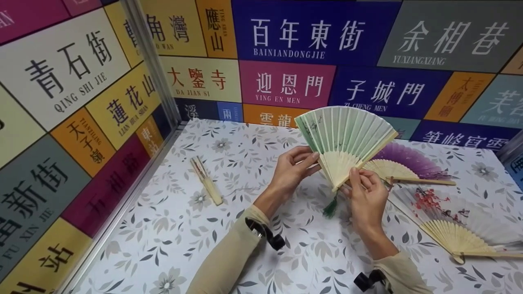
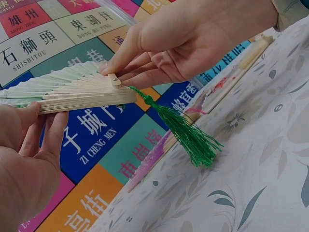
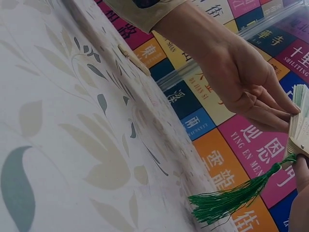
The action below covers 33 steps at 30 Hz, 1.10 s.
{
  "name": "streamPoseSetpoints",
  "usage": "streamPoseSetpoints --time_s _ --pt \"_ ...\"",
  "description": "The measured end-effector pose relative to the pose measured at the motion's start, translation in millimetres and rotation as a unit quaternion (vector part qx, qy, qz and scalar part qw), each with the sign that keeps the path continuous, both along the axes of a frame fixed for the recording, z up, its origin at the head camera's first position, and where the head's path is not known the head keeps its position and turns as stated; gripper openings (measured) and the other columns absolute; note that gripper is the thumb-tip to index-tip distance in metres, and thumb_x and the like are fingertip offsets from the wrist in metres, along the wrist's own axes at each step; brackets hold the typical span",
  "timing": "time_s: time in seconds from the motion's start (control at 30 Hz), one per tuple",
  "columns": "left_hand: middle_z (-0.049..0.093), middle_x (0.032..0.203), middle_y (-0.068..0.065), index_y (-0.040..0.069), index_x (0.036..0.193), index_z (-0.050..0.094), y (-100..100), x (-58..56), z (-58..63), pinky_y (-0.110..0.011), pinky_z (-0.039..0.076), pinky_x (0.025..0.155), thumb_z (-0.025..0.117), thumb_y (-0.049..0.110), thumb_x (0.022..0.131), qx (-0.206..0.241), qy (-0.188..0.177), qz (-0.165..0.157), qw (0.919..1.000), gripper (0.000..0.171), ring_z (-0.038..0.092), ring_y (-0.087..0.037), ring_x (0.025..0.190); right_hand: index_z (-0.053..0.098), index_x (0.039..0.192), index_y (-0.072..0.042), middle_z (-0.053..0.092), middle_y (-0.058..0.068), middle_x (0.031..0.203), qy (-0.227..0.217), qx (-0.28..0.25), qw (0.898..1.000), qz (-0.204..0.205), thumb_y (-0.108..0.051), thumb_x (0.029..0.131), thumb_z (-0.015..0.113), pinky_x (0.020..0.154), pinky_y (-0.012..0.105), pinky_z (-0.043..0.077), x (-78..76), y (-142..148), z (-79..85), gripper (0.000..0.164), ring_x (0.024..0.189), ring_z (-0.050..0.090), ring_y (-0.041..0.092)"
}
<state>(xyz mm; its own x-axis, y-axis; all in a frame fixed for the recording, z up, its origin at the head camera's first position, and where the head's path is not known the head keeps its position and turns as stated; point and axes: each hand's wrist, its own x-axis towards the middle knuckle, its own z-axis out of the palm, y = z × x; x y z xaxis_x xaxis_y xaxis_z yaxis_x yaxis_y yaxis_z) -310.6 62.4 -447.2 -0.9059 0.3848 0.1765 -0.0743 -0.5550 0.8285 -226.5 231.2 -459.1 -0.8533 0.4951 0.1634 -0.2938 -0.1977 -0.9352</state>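
Note:
Both hands hold up a half-spread folding fan (image 1: 347,130) with pale green leaf and light bamboo sticks, above the table. My left hand (image 1: 291,173) pinches the fan's left edge, where sticks are stacked together in the left wrist view. Lower on the right edge, near the pivot, my right hand (image 1: 367,198) grips the fan between thumb and fingers. From the pivot hangs a green tassel (image 2: 186,133), also visible in the right wrist view. Some fingers of both hands are hidden behind the fan in the head view.
A spread purple fan (image 1: 412,161) and a white fan with red blossoms (image 1: 461,216) lie to the right. A closed fan (image 1: 206,179) lies on the left of the leaf-patterned tablecloth (image 1: 163,245). Sign-covered panels (image 1: 286,81) stand behind and left.

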Motion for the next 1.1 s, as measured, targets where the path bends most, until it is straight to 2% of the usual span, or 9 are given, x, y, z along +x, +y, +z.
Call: streamPoseSetpoints --time_s 0.33,1.1 --pt "0.071 0.112 -0.018 -0.002 0.121 0.063 1.0 0.1 -2.3 -0.042 0.060 0.098 0.069 0.008 0.095 0.009 -0.005 0.000 0.9999 0.029 0.072 -0.029 0.107 0.056 0.110 0.002 0.072 0.014 0.105 -0.004 -0.014 1.000 -0.011 -0.026 0.093 0.072 0.069 0.028 0.066 -0.2 0.3 -0.5 0.036 0.090 0.074 0.018" --pt "0.073 0.106 -0.017 -0.005 0.117 0.063 5.0 0.0 -3.2 -0.044 0.060 0.098 0.070 0.005 0.094 0.033 -0.023 0.010 0.9991 0.027 0.073 -0.027 0.104 0.057 0.106 0.003 0.073 0.014 0.100 0.018 -0.029 0.999 -0.035 -0.024 0.094 0.071 0.068 0.027 0.066 -1.4 -0.1 -1.0 0.033 0.087 0.074 0.016"
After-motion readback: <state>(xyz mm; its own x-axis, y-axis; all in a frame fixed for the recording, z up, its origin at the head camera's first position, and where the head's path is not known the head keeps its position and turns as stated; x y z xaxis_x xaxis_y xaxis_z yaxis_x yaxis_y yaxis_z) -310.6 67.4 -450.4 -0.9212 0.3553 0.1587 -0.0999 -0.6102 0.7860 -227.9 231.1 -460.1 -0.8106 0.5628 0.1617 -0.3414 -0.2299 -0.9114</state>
